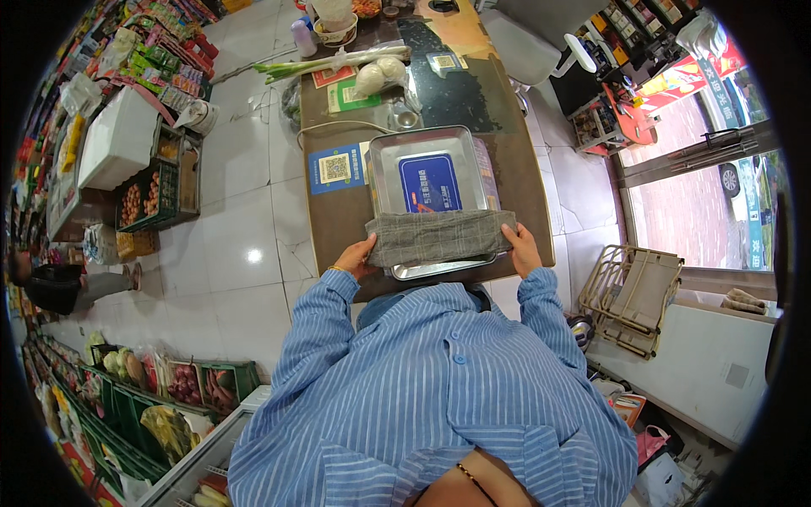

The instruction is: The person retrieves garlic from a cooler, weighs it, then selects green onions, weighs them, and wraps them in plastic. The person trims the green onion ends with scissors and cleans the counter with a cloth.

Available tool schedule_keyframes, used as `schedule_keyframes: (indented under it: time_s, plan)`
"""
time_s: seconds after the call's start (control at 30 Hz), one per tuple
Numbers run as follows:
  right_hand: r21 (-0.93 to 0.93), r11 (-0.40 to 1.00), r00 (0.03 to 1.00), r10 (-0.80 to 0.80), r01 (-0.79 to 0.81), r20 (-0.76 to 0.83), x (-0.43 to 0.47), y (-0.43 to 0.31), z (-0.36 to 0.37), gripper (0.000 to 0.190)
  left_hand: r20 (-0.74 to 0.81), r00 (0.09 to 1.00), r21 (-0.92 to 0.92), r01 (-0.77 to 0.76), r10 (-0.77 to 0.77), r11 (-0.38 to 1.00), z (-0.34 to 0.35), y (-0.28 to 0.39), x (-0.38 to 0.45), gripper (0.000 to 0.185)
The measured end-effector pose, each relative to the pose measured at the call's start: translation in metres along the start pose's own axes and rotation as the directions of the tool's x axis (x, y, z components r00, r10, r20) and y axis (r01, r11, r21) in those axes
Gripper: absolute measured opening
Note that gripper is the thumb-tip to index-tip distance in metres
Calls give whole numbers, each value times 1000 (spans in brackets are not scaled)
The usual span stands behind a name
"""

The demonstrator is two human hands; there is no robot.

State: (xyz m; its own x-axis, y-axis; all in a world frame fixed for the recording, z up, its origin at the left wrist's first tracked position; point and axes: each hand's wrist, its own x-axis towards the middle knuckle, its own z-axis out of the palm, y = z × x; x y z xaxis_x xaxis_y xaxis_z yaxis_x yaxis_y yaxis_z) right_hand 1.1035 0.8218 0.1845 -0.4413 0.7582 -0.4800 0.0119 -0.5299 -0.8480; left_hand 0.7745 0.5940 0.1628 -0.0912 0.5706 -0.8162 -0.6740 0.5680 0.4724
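A grey checked cloth, folded into a long band, is stretched between my two hands. My left hand pinches its left end, and my right hand grips the right end with the thumb on top. Beneath the cloth lies a shallow rectangular metal tray with a blue printed label in its middle. The cloth crosses the near part of the tray and hides it there; the tray's near rim shows below. Whether the cloth rests on the metal, I cannot tell.
The brown table bears a blue code card, a cable, spring onions, a bag of pale round items and a purple bottle. A chair stands far right, folded metal furniture nearer. A person is at left.
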Motion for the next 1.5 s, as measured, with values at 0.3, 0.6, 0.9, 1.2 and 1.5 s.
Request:
schedule_keyframes:
  time_s: [0.3,0.6,0.9,1.2,1.5]
  plan:
    - [-429,879,920,-324,208,-219,-27,-18,73,35,-62,908,65,-411,414,909,1,-1,3,36]
    - [-609,683,894,-152,404,422,-39,9,144,46,-108,795,106,-588,597,802,40,7,-37,34]
    - [-418,888,954,-70,193,293,-51,-11,97,32,129,524,668,-673,842,317,105,24,-58,36]
    - [-486,808,933,-355,333,49,-75,-13,52,26,228,646,477,-726,728,495,106,-8,-16,41]
    - [-741,-89,705,-251,666,664,-43,0,134,65,-16,482,733,-591,876,338,65,-31,-40,41]
